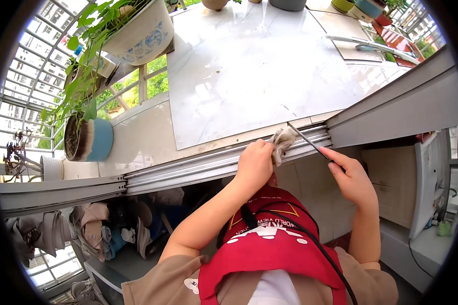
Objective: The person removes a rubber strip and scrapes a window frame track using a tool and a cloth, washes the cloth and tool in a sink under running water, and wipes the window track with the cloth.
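Note:
Crumpled and greyish, a cloth [283, 142] is gripped by my left hand [255, 163] over the window track [198, 163]. My right hand [347, 175] is closed on the dark handle of a thin screwdriver-like tool [306, 138]. The tool's shaft slants up and left, and its tip is beside the top of the cloth. The metal track has several parallel rails and runs below both hands. Just beyond it lies a glossy white marbled slab [249, 76].
A blue-and-white planter [142, 38] with trailing leaves stands at the upper left, above a blue pot [101, 140]. Window frames [402, 96] flank the track. Clothes [94, 229] hang at the lower left. Long tools [371, 44] lie at the upper right.

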Demonstrator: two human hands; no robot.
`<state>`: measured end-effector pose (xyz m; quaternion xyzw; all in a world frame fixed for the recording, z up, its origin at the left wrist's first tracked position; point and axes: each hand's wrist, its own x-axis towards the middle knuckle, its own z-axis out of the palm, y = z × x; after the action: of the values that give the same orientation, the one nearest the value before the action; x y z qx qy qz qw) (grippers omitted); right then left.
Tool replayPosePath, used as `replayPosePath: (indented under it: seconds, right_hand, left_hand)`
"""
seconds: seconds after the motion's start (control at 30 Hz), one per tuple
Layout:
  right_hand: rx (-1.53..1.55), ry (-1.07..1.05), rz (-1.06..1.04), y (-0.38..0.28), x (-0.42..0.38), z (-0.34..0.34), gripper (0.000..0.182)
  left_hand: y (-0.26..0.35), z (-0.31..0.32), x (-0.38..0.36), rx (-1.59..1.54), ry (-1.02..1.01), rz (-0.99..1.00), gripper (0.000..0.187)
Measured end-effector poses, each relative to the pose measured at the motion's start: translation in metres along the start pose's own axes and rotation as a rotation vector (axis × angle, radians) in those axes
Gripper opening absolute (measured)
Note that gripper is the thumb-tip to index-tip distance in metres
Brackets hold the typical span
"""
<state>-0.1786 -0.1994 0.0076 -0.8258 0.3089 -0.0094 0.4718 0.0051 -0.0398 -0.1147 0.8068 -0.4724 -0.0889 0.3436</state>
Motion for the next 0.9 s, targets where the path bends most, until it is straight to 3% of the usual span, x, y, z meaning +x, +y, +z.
replayPosePath:
  seconds: [0.07,0.13,0.2,0.33,0.4,0.47,0.6,0.7,0.8,0.9]
  right_hand:
    - [0.008,0.08,-0.072,0.013,-0.016,-0.001,0.039]
    - [0.019,0.165,-0.133,0.018,-0.03,-0.003,0.039]
    - [0.099,0.131,0.025,0.015,-0.042,-0.002,0.039]
    - [0.159,0.193,0.034,0.025,-0.057,0.008,0.039]
    - [0.14,0.16,0.102,0.026,-0.064,0.005,0.039]
    - [0.102,0.223,0.042,0.028,-0.069,0.005,0.038]
    - [0.106,0.285,0.021,0.035,-0.082,0.003,0.037]
    - [0.147,0.308,0.087,0.037,-0.092,0.0,0.037]
    - [0.219,0.299,0.127,0.041,-0.098,0.001,0.037]
    - [0.21,0.288,0.101,0.041,-0.098,-0.001,0.037]
  left_hand:
    - [0.004,-0.002,0.012,-0.268,-0.027,-0.022,0.017]
    - [0.007,-0.006,0.019,-0.331,-0.084,0.044,0.021]
    - [0.012,-0.007,0.023,-0.31,-0.116,0.055,0.025]
    - [0.007,-0.003,0.019,0.137,-0.254,0.292,0.031]
    - [0.005,-0.007,0.019,0.17,-0.259,0.343,0.03]
    - [-0.003,-0.013,0.021,0.205,-0.252,0.403,0.03]
    - [-0.025,-0.03,0.017,0.16,-0.328,0.389,0.022]
    - [-0.032,-0.054,0.024,0.002,-0.338,0.225,0.016]
    - [-0.006,-0.061,0.049,-0.137,-0.327,0.182,0.024]
    - [0.018,-0.024,0.07,-0.175,-0.481,0.376,0.031]
